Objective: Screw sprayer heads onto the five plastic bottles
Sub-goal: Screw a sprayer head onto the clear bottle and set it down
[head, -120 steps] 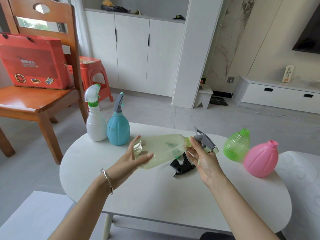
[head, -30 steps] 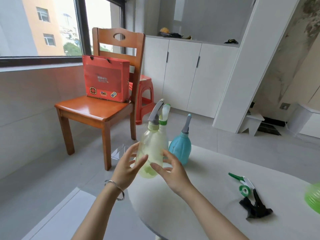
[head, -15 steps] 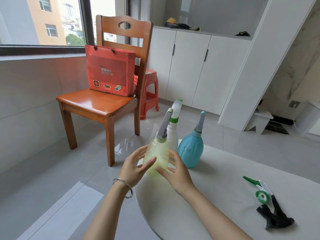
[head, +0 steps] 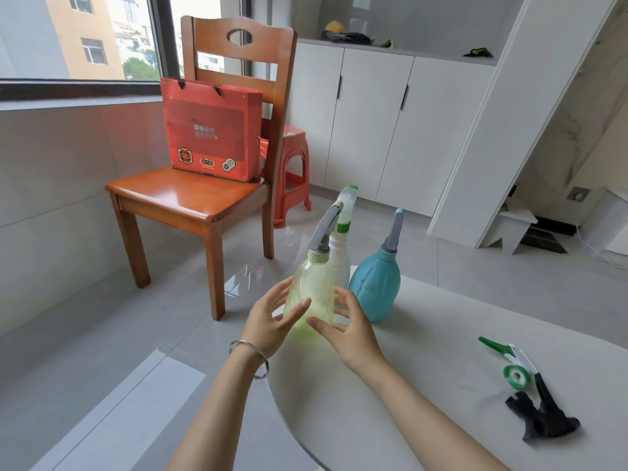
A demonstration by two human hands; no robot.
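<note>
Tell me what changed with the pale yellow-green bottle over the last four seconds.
The pale yellow-green bottle went from lying sideways between the hands, its grey sprayer head in the right hand, to standing upright by the white bottle and blue bottle. The left hand and right hand are now opening around it. Both finished bottles stayed put.

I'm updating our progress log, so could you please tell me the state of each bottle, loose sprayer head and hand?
Pale green bottle: upright, grey sprayer fitted.
White bottle: upright, sprayer fitted.
Blue bottle: upright, sprayer fitted.
Green-and-white sprayer head: loose on table.
Black sprayer head: loose on table.
Left hand: open beside pale green bottle.
Right hand: open beside it.
</note>
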